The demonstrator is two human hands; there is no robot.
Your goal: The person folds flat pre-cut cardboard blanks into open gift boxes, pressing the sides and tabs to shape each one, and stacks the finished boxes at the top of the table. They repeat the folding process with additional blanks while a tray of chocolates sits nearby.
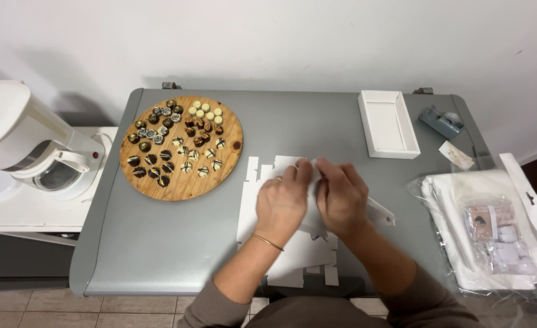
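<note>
The flat white die-cut card blank (293, 243) lies mid-bench (159, 243). Left hand (282, 203) and right hand (341, 197) both pinch its upper flap; creasing likely goes best pressing firmly along the score, panel flat, clear of the chocolate board (181, 147).

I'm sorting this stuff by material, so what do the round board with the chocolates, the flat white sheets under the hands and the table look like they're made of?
Round board: wood, likely pine, showing grain and a dark knot, matte.
Flat white sheets: thin card or paperboard by the look, with die-cut tabs and fold lines; both hands press on them.
Table: smooth grey top with rounded edges, perhaps painted metal or plastic; cannot tell which.
</note>
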